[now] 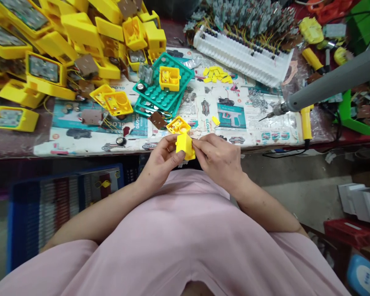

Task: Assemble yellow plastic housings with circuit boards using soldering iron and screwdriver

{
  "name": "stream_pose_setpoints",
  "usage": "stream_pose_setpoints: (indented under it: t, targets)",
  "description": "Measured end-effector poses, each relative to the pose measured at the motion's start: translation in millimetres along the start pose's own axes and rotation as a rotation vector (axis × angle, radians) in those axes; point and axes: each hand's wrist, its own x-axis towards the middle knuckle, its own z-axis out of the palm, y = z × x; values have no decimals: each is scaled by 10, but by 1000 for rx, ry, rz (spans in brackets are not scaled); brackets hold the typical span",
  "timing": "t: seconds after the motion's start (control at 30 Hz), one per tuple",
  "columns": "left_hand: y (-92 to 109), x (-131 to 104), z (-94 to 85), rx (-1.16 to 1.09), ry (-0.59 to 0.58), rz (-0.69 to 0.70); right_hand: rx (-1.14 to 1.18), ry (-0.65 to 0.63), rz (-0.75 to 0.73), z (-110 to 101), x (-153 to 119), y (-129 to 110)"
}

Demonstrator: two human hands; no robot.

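Case (184, 144) sits between both hands, at the near edge of the bench (6, 143). We have the left hand (157, 162) gripping it, thumb on the near side, fingers curled round the far side. Right hand (220, 158) is bunched at the case's right side, fingertips up against it; we can't tell if they pinch the case or some small part, since the fingers hide it. Just beyond the grip we note an open shell (180, 124). Left of that shell, a brown board (158, 120); farther left of the grip, a speaker (121, 141). Farther beyond the grip, a green tray (163, 96) carries another shell (172, 80). Beyond and right of the grip we get one loose tab (216, 120), then a tab heap (217, 75), white rack (240, 56) behind it. Well right of the grip: driver (336, 82), bit pointing left, screws (262, 100) near the bit. Well left and beyond, we log a pile of yellow housings (82, 35).
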Motion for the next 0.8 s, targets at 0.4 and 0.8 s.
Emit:
stream_pose_setpoints:
  t: [0.4, 0.8]
  targets:
    - [65, -34, -65, -185, 0, -88, 443, -45, 4, -12, 41, 78]
    - [79, -44, -43, -176, -50, -137, 567, -142, 170, -136, 230, 158]
